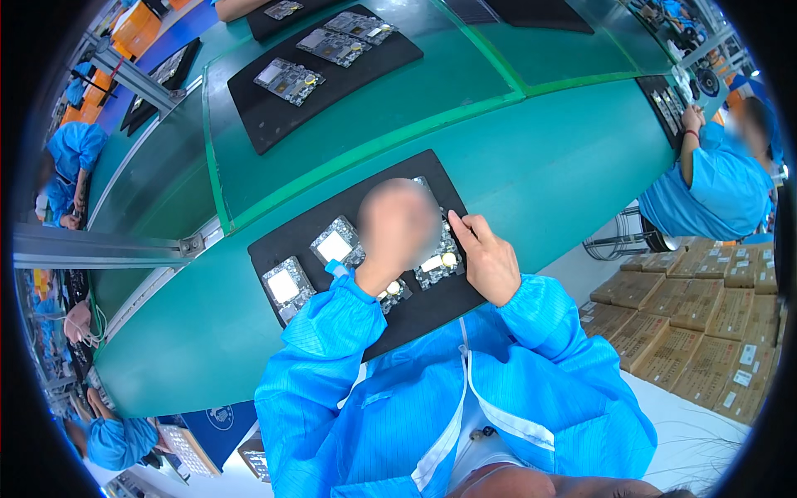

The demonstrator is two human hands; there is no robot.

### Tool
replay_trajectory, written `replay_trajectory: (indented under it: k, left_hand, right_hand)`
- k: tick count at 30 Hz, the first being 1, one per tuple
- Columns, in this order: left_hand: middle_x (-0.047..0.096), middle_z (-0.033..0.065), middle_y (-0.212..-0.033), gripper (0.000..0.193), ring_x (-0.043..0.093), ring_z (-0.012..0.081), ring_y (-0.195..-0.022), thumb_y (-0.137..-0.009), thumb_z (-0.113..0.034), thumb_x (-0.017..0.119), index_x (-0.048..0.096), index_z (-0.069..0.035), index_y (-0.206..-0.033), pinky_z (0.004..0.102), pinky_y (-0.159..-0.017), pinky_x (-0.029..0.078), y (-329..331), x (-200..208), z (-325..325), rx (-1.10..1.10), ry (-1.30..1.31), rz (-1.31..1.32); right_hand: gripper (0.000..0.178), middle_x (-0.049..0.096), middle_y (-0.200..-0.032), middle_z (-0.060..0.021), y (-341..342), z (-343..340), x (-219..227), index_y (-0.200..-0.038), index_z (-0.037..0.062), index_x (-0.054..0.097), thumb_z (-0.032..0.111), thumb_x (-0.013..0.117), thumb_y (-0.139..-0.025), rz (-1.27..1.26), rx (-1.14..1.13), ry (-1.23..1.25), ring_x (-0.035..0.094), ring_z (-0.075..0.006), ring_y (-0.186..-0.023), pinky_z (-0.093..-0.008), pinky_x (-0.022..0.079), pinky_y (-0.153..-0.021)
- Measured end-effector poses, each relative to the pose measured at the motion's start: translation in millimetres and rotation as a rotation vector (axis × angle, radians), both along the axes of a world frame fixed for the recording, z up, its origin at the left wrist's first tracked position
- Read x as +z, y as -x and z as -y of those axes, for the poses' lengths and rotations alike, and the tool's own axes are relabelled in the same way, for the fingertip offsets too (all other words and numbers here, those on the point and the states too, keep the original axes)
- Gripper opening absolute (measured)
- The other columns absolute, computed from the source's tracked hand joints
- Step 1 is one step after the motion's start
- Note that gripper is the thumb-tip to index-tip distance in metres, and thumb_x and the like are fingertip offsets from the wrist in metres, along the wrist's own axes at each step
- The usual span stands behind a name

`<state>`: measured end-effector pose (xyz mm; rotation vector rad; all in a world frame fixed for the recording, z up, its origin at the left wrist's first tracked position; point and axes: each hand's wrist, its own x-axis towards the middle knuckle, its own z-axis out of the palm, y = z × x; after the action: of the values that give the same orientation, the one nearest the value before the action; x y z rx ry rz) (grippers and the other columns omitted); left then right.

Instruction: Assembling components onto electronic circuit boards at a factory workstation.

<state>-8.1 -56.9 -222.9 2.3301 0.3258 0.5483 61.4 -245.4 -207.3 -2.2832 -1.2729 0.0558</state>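
Observation:
On a black mat point(415, 319) in front of me lie several circuit boards. The right-hand circuit board point(444, 245) carries a white patch and a round yellowish part. My right hand point(491, 264) is closed at this board's right edge, with its fingertips against it. Over the upper left part of the same board is my left hand point(398, 222), blurred so that its fingers cannot be made out. To its left are a second circuit board point(336, 241) and a third circuit board point(286, 286), each with a white square. My left wrist partly covers another board.
The mat rests on a green bench point(178, 319). Beyond a green strip, another black mat point(266, 124) bears several boards. A metal post point(108, 249) stands at left. Stacked cardboard boxes point(689, 311) are at right, and a co-worker in blue point(706, 191) sits there.

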Motion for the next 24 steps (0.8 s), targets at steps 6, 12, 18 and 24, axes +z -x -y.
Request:
replay_trajectory:
  k: [6, 12, 18, 24]
  left_hand:
    - [0.066, 0.0053, -0.110, 0.008, 0.060, 0.0276, -0.106, -0.078, -0.009, 0.078, 0.073, -0.007, -0.085, 0.0421, -0.091, 0.041, 0.3, 0.4, 0.0, -0.009, -0.036, -0.001]
    - [0.064, 0.0036, -0.104, 0.007, 0.059, 0.0260, -0.101, -0.076, -0.008, 0.079, 0.073, -0.008, -0.080, 0.0434, -0.090, 0.042, -0.8, -0.6, 2.4, 0.013, -0.064, 0.048]
    - [0.064, 0.0038, -0.103, 0.008, 0.060, 0.0260, -0.100, -0.073, -0.007, 0.079, 0.073, -0.008, -0.079, 0.0439, -0.091, 0.043, -2.3, 1.9, 4.6, 0.014, -0.120, 0.055]
    - [0.065, 0.0048, -0.107, 0.011, 0.060, 0.0270, -0.103, -0.075, -0.007, 0.079, 0.072, -0.007, -0.083, 0.0436, -0.092, 0.043, -2.4, 2.0, 4.1, 0.001, -0.121, 0.036]
  right_hand:
    - [0.062, 0.059, -0.118, -0.0119, 0.3, 0.2, -1.3, -0.141, 0.0036, 0.058, -0.010, 0.060, -0.080, -0.007, 0.002, 0.000, 0.070, -0.0348, -0.086, -0.0449, 0.059, -0.070]
    - [0.064, 0.057, -0.119, -0.0125, 0.1, 0.4, 0.3, -0.141, 0.0017, 0.057, -0.010, 0.062, -0.078, 0.015, 0.038, 0.036, 0.069, -0.0325, -0.091, -0.0440, 0.059, -0.071]
    - [0.058, 0.055, -0.117, -0.0128, -4.1, -1.1, -0.4, -0.140, -0.0036, 0.055, -0.003, 0.060, -0.083, 0.136, 0.097, 0.115, 0.068, -0.0287, -0.085, -0.0426, 0.058, -0.069]
    - [0.056, 0.055, -0.111, -0.0119, -5.7, -3.7, 5.2, -0.139, -0.0072, 0.054, 0.001, 0.060, -0.084, 0.187, 0.140, 0.172, 0.066, -0.0261, -0.075, -0.0413, 0.058, -0.065]
